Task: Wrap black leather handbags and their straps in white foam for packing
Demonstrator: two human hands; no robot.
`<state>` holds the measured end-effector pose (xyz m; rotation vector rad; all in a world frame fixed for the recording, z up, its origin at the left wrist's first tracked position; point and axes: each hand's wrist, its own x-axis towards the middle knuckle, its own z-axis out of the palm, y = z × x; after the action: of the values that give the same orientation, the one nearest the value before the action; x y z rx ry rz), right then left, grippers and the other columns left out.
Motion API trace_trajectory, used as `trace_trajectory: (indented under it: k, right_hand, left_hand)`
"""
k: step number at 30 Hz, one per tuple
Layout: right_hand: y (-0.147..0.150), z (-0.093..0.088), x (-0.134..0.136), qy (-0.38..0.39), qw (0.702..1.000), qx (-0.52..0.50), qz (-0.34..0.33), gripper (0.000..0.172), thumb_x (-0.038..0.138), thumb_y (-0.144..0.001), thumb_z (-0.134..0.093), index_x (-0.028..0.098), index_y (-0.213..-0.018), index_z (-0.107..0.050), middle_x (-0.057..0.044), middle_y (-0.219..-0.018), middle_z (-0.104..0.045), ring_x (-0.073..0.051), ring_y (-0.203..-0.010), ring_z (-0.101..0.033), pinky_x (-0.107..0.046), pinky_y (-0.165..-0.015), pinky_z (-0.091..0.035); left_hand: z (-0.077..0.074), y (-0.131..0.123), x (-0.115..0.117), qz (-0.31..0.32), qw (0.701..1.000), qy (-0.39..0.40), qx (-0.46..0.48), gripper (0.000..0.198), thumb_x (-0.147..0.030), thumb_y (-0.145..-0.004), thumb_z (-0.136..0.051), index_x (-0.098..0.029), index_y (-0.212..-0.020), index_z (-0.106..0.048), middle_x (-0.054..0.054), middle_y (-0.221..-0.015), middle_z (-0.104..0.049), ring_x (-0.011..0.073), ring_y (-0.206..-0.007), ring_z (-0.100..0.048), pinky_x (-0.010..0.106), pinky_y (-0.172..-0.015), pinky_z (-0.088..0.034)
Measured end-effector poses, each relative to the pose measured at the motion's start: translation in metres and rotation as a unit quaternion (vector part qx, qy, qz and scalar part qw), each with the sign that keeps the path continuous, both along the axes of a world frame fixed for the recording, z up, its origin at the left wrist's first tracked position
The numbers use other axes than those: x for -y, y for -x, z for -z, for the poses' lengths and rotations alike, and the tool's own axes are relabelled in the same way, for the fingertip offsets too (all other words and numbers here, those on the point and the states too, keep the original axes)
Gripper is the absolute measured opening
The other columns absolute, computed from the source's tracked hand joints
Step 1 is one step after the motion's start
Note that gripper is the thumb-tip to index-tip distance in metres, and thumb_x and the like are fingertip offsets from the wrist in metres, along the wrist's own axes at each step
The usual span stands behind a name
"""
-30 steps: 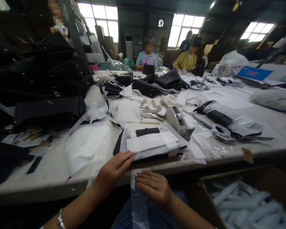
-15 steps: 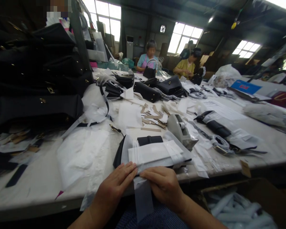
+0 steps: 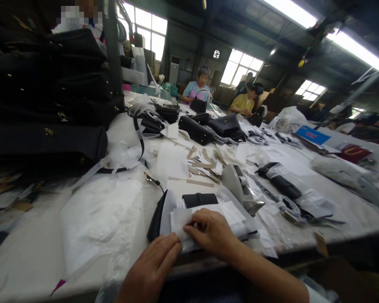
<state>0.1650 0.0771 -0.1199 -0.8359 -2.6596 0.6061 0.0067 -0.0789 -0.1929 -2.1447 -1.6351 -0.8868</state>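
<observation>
A black bag [image 3: 155, 216] wrapped in white paper lies at the table's front edge, with a black rolled piece [image 3: 200, 199] on top. My right hand [image 3: 213, 235] pinches a thin white sheet [image 3: 181, 219] folded up over the wrapping. Flat on the wrapping's front edge rests my left hand [image 3: 158, 261], its fingers stretched out and nothing gripped. Just behind the bag at the right stands a grey tape dispenser [image 3: 236, 185]. A strap end with a metal clasp [image 3: 151, 178] lies behind the bag's left corner.
Black bags [image 3: 47, 101] are piled high at the left. White wrapping [image 3: 101, 223] covers the table beside my left hand. Paper strips [image 3: 202, 162] and more bags [image 3: 196, 129] lie farther back. A wrapped bag [image 3: 284, 185] sits at the right. Two people work across the table.
My right hand has moved up over the bag, folding the hanging white sheet onto the wrapping. My left hand has stayed at the front edge. The camera view has shifted.
</observation>
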Motion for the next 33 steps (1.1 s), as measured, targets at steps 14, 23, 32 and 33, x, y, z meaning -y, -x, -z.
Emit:
trace_trajectory:
  k: [14,23,32,33]
  right_hand:
    - [0.013,0.003,0.000,0.012,0.994,0.061,0.091,0.015,0.031,-0.082,-0.063,0.022,-0.071,-0.064,0.003,-0.067,-0.066,-0.013,-0.062,-0.058,-0.025,-0.059,-0.030]
    - [0.019,0.000,-0.008,0.013,0.990,0.098,0.096,0.015,0.030,-0.081,-0.062,0.021,-0.069,-0.063,0.001,-0.068,-0.067,-0.014,-0.063,-0.058,-0.027,-0.058,-0.026]
    - [0.028,-0.007,-0.026,0.050,0.987,0.122,0.087,0.022,0.031,-0.078,-0.068,0.022,-0.097,-0.060,0.003,-0.071,-0.069,-0.015,-0.063,-0.059,-0.025,-0.055,-0.026]
    - [0.029,-0.007,-0.029,0.050,0.987,0.127,0.085,0.021,0.031,-0.078,-0.068,0.022,-0.095,-0.061,0.002,-0.072,-0.069,-0.016,-0.065,-0.059,-0.025,-0.055,-0.027]
  left_hand:
    - [-0.029,-0.013,-0.020,-0.071,0.995,0.049,0.058,0.034,-0.022,-0.102,-0.040,-0.020,-0.130,-0.059,0.003,-0.105,-0.075,0.0137,-0.085,-0.072,0.021,-0.076,-0.055]
    - [-0.031,-0.016,-0.032,-0.112,0.985,0.126,-0.022,0.031,-0.016,-0.098,-0.046,-0.020,-0.125,-0.061,0.006,-0.114,-0.070,0.0183,-0.095,-0.070,0.025,-0.067,-0.057]
    - [-0.039,-0.021,-0.041,-0.077,0.977,0.132,-0.148,0.058,0.005,-0.080,-0.034,-0.012,-0.128,-0.061,0.011,-0.137,-0.061,0.0247,-0.128,-0.055,0.046,-0.106,-0.048]
    - [-0.036,-0.021,-0.042,-0.075,0.976,0.133,-0.157,0.060,0.005,-0.080,-0.033,-0.010,-0.131,-0.059,0.011,-0.138,-0.059,0.0246,-0.128,-0.055,0.047,-0.108,-0.046]
